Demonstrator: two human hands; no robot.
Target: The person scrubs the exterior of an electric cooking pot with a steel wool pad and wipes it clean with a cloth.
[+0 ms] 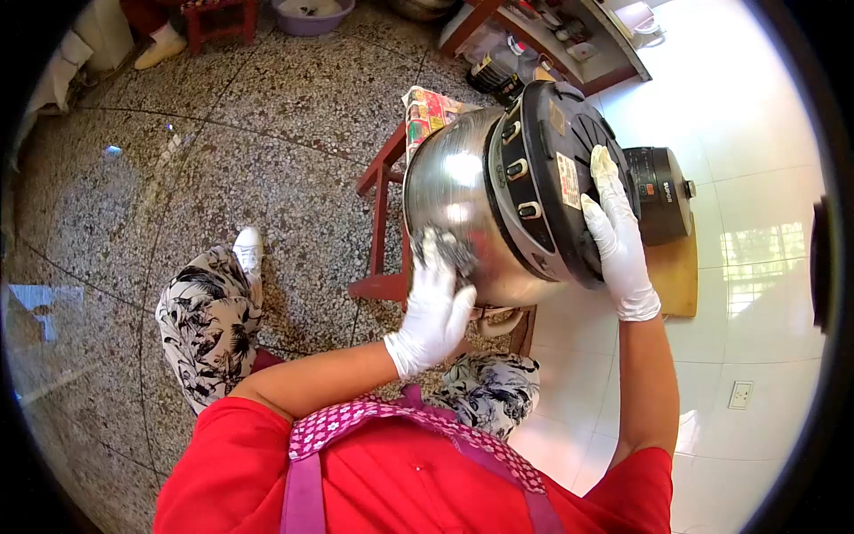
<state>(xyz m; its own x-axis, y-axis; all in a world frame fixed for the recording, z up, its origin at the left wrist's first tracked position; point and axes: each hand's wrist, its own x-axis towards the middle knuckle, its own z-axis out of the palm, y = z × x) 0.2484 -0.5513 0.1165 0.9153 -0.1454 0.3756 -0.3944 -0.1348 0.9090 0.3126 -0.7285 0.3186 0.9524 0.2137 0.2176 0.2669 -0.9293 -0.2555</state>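
Note:
A large steel cooker (449, 182) lies on its side on a red stool (384, 191), with its black base (556, 151) facing right. Several switches line the edge of the base. My left hand (434, 307), in a white glove, presses a dark scouring pad (461, 256) against the lower steel wall; its fingers are closed over the pad. On the black base rests my right hand (618, 245), also gloved, its fingers stretched out and lying flat.
Behind the base stands a black rice cooker (656, 196) beside a wooden board (673, 276). Plastic bottles (503, 64) stand beyond the stool, near a shelf (583, 49). A purple basin (311, 20) sits on the speckled floor. Another person's foot (162, 49) shows at top left.

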